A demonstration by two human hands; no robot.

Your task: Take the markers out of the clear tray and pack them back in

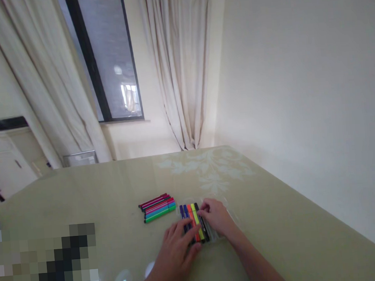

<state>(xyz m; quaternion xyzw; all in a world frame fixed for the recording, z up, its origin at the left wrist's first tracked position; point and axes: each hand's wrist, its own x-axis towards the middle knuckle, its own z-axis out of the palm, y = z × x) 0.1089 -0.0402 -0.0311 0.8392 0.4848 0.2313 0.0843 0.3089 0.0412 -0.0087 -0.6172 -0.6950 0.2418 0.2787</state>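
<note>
A clear plastic tray (218,232) lies on the table with a row of markers in it: dark blue ones, an orange marker (190,209), a yellow marker (195,218) and a black marker (205,230) at the row's right end. Across the lower part of this row rests my left hand (178,247), its fingers spread over the markers. My right hand (217,216) is at the tray's right side, fingers curled and thumb and fingertips closed at the upper part of the black marker. Part of the tray is hidden under both hands.
Left of the tray lies a loose group of red, pink, blue and green markers (158,208). A pixelated patch (54,268) covers the table's near left. Behind the table are curtains (182,71) and a window; a wall (300,84) runs along the right edge.
</note>
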